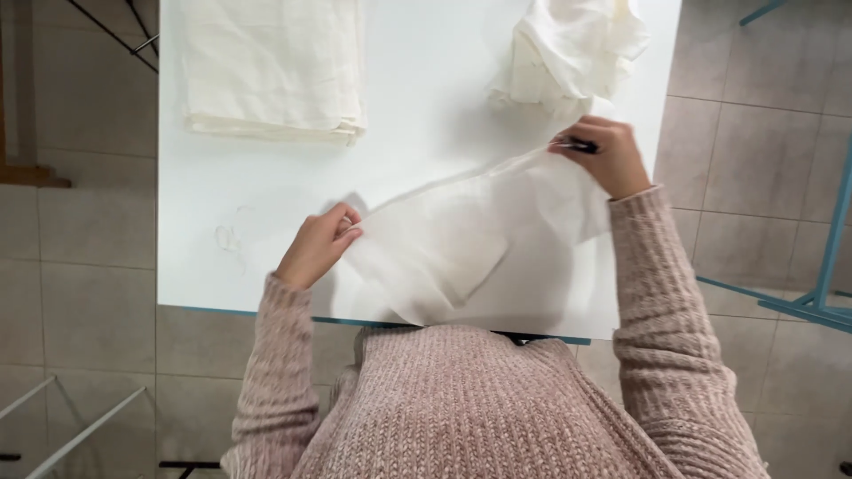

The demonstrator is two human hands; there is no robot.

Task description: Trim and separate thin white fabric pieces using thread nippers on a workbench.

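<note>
far left on the white table point(204, 266) lies a neat stack of folded cream cloths point(271, 66), squared up and out of the way, with a few loose threads point(229, 238) on the bare surface nearer the person. the left hand point(318, 248) pinches the left corner of a thin white cloth point(470, 244), fingers closed on its edge, seemingly to keep the top edge stretched taut. the cloth spreads over the near middle of the table, its lower part hanging toward the person's pink knitted sweater point(479, 408). the right hand point(603, 155) grips the far right corner together with a small dark tool point(579, 146), fingers shut around both. just beyond it sits a crumpled heap of white fabric point(572, 49).
</note>
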